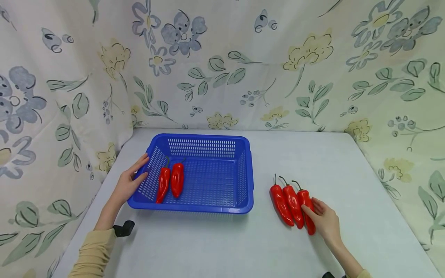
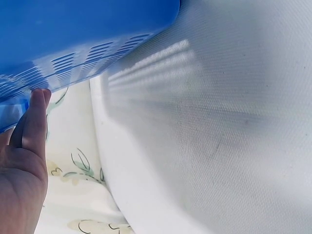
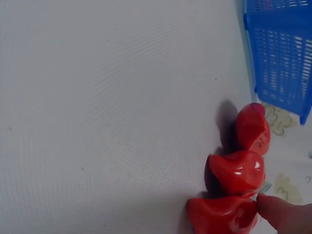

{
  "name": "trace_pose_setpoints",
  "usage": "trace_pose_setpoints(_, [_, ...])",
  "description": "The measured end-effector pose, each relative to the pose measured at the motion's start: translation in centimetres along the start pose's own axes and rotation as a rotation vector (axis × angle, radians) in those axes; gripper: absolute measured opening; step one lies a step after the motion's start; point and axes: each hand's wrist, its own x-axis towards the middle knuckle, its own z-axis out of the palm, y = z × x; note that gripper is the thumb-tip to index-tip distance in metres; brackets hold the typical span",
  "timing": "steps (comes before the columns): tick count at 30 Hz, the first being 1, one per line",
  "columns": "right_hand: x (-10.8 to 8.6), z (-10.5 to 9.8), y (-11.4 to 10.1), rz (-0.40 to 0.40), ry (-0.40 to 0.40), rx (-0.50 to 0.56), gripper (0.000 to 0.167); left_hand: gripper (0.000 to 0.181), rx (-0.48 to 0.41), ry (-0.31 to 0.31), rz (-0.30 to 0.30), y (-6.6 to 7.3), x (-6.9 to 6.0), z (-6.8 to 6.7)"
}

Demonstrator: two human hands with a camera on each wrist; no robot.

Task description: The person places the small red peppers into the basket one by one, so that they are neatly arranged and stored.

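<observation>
In the head view my left hand (image 1: 126, 185) rests against the left side of a blue plastic basket (image 1: 194, 208), its straight fingers touching the wall. The left wrist view shows the fingertips at the slotted side of that basket (image 2: 97, 29). Two red chili peppers, one (image 1: 163, 183) beside another (image 1: 177, 179), lie inside at the left. My right hand (image 1: 325, 222) pinches the rightmost red chili pepper (image 1: 306, 200) between thumb and fingers, on the table. Two more, a middle pepper (image 1: 293, 204) and a left pepper (image 1: 281, 204), lie close alongside with stems pointing away.
The white table (image 1: 208, 247) carries the basket at left and the pepper row at right. A floral curtain (image 1: 222, 77) hangs behind the table and along its sides. A black wrist device (image 1: 124, 228) sits by my left sleeve.
</observation>
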Motion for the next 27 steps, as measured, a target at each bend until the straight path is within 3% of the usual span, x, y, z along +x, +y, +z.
trace_pose_setpoints(11, [0.1, 0.0, -0.1, 0.011, 0.019, -0.01, 0.071, 0.051, 0.035, 0.005, 0.0, -0.3, -0.1, -0.1])
trace_pose_setpoints(24, [-0.1, -0.6, -0.4, 0.038, 0.048, 0.007, 0.071, 0.054, -0.015, 0.002, -0.02, 0.2, 0.0, 0.1])
trace_pose_setpoints(27, [1.2, -0.4, 1.4, 0.018, 0.077, 0.014, 0.076, 0.054, -0.011, 0.003, -0.022, 0.2, 0.0, 0.1])
